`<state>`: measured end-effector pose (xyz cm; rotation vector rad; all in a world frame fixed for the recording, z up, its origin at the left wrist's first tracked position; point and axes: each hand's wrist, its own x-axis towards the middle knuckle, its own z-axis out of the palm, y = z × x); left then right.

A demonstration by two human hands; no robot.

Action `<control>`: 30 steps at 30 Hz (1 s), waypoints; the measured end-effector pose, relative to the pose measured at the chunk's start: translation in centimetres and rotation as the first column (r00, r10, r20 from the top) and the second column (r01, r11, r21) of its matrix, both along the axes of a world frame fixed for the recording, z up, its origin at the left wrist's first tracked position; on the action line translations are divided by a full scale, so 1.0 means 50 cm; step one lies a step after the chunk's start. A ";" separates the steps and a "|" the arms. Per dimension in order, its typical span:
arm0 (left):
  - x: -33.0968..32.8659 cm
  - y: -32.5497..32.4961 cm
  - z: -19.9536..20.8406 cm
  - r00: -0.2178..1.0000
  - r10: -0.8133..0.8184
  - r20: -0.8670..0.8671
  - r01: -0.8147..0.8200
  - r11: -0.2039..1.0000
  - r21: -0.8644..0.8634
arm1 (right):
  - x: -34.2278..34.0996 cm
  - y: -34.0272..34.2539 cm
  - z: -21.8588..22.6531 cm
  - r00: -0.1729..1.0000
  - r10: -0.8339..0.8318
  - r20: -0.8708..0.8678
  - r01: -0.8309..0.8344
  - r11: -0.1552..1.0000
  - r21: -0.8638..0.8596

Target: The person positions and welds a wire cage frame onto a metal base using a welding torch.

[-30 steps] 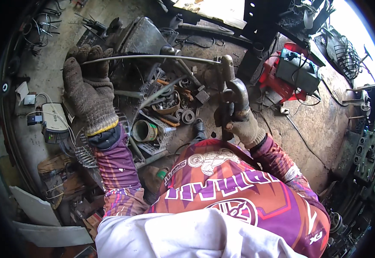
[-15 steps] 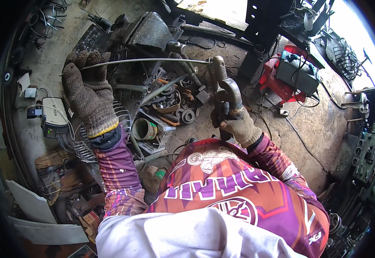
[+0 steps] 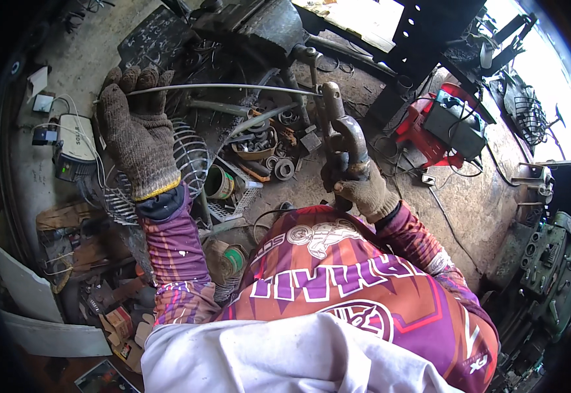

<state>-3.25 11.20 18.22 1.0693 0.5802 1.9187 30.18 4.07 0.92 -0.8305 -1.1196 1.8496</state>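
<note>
A thin grey rod [image 3: 233,86], slightly bowed, spans the gap between my two gloved hands. My left hand [image 3: 135,124], in a dark brown knit glove, is raised with its fingers upward; the rod is pinched between thumb and fingers, its tip just showing past the thumb. My right hand [image 3: 369,193], in a paler tan glove, grips a dark metal tool [image 3: 348,134] with a curved, U-shaped upper part and a hole near its rounded tip. The rod's right end meets this tool near the top. Whether the tool clamps it, I cannot tell.
Beyond the rod stand a dark metal vise [image 3: 253,29] and a crate [image 3: 233,206] near loose metal parts. A red plastic stool [image 3: 439,154] carries a grey box with cables. A white box [image 3: 76,141] sits at left, a green machine [image 3: 551,255] at right.
The surroundings have shifted in view as my head moved slightly. The rod's left end sits a little higher with my left hand. Both hands keep their holds.
</note>
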 end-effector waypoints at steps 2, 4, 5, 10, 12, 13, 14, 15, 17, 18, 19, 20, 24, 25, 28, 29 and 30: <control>-0.003 -0.011 -0.002 0.998 0.059 -0.010 -0.059 0.998 -0.016 | -0.003 -0.002 0.013 1.000 -0.001 -0.021 0.001 1.000 0.000; -0.011 -0.028 0.003 0.995 0.100 -0.026 -0.100 0.995 -0.017 | -0.015 -0.006 0.012 1.000 0.012 -0.023 -0.012 1.000 0.006; -0.013 -0.034 0.005 0.994 0.108 -0.027 -0.109 0.994 -0.011 | -0.019 -0.007 0.004 1.000 0.022 -0.005 -0.022 1.000 0.012; -0.014 -0.053 -0.003 0.995 0.097 -0.027 -0.096 0.995 0.011 | -0.020 -0.013 -0.004 0.997 0.048 0.055 -0.049 0.999 0.017; -0.022 -0.057 -0.009 0.993 0.116 -0.023 -0.116 0.993 0.012 | -0.020 -0.018 -0.002 0.993 0.039 0.107 -0.047 0.997 0.067; -0.018 -0.061 -0.008 0.991 0.131 -0.025 -0.131 0.991 0.004 | -0.018 -0.020 -0.005 0.997 0.040 0.067 -0.044 0.997 0.058; -0.011 -0.066 -0.006 0.989 0.146 -0.027 -0.146 0.989 -0.005 | -0.017 -0.023 -0.010 0.999 0.039 0.027 -0.041 0.998 0.047; -0.005 -0.073 -0.002 0.986 0.164 -0.031 -0.165 0.986 -0.012 | -0.018 -0.027 -0.011 0.999 0.042 -0.016 -0.041 0.998 0.038; -0.001 -0.081 -0.002 0.989 0.145 -0.031 -0.145 0.989 0.003 | -0.020 -0.034 0.002 0.998 0.040 -0.040 -0.040 0.999 0.002; 0.000 -0.080 -0.003 0.991 0.129 -0.032 -0.129 0.992 0.013 | -0.021 -0.037 0.006 0.998 0.033 -0.052 -0.033 0.999 -0.014; -0.003 -0.079 -0.004 0.993 0.117 -0.031 -0.117 0.993 0.016 | -0.021 -0.038 0.000 0.998 0.037 -0.058 -0.038 0.999 -0.018; -0.007 -0.078 -0.006 0.994 0.106 -0.031 -0.105 0.994 0.018 | -0.021 -0.037 -0.011 0.997 0.042 -0.064 -0.043 0.999 -0.022; -0.008 -0.088 0.000 0.988 0.140 -0.065 -0.139 0.990 0.022 | -0.022 -0.042 0.001 0.998 0.059 -0.038 -0.061 0.997 -0.038; -0.007 -0.089 0.001 0.989 0.132 -0.064 -0.131 0.991 0.017 | -0.024 -0.043 -0.003 0.998 0.058 -0.039 -0.060 0.998 -0.038; 0.002 -0.089 0.000 0.992 0.113 -0.047 -0.114 0.993 -0.019 | -0.015 -0.040 -0.012 0.998 0.062 -0.021 -0.063 0.996 -0.062; 0.007 -0.089 -0.006 0.994 0.108 -0.036 -0.109 0.993 -0.044 | -0.008 -0.038 -0.007 0.998 0.065 -0.006 -0.066 0.994 -0.086; 0.011 -0.090 -0.013 0.994 0.101 -0.029 -0.103 0.992 -0.069 | -0.003 -0.038 -0.006 0.998 0.067 0.006 -0.066 0.992 -0.110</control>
